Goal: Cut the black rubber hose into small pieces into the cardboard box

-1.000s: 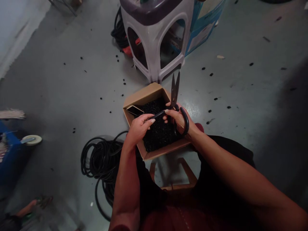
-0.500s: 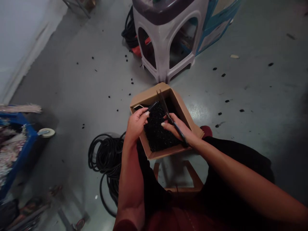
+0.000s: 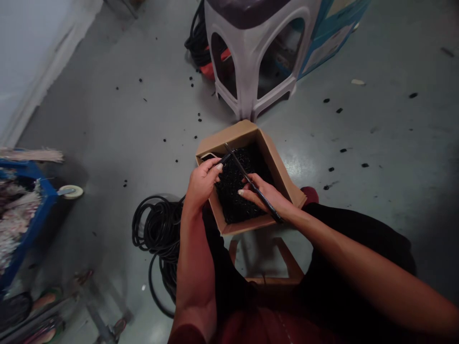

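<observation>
Ribbed black tube (image 3: 225, 158) just inside cardboard box rim (image 3: 229, 138)

- No text, brand or number can be read in this view.
- Blue carton (image 3: 320, 28) behind the plastic stool (image 3: 247, 71): white panels (image 3: 328, 48) carry printing, too small and blurred to read.

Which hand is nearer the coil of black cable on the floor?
Left. The left hand is just beside the coiled black cable, over the edge of the cardboard box; the right hand is farther away, across the box.
</observation>
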Action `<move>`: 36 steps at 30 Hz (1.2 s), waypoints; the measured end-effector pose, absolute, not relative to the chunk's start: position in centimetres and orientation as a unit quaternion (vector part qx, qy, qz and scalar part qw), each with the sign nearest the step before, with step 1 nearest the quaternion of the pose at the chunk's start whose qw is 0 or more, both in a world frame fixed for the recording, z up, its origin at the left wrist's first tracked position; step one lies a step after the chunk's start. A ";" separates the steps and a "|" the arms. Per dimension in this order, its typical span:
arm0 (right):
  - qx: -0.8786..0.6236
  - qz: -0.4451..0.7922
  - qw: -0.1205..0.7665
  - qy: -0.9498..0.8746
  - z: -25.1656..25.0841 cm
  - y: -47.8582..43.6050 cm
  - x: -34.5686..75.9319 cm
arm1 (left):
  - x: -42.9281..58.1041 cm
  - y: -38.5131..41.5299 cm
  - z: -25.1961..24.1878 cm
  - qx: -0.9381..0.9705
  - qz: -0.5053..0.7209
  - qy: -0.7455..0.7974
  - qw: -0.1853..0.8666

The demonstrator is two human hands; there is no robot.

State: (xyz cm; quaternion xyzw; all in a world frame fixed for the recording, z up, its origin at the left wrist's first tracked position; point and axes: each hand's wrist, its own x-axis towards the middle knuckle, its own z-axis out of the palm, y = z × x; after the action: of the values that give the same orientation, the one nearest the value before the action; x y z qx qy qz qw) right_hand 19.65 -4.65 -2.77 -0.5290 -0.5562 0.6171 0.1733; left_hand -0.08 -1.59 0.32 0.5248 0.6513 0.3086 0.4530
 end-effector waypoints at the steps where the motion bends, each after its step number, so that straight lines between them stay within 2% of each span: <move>1: -0.528 0.617 0.174 -0.557 -2.7 -4.6 19.7 | -0.1 -1.6 0.3 0.524 0.308 0.652 0.454; 17: -0.534 0.602 0.165 -0.571 -2.6 -4.6 19.8 | 0.1 -1.6 0.3 0.543 0.272 0.654 0.451; 28: -0.484 0.655 0.167 -0.556 -2.9 -4.3 20.0 | 0.2 -1.9 0.8 0.549 0.243 0.656 0.457; 36: -0.525 0.587 0.139 -0.601 -2.4 -4.5 20.0 | 0.3 -1.8 1.3 0.553 0.221 0.650 0.472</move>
State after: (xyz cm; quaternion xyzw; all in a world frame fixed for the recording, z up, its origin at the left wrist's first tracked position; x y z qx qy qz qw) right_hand 19.99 -4.52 -2.36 -0.5249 -0.6005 0.5870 0.1386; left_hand 0.27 -1.81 1.26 0.5532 0.6503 0.2208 0.4715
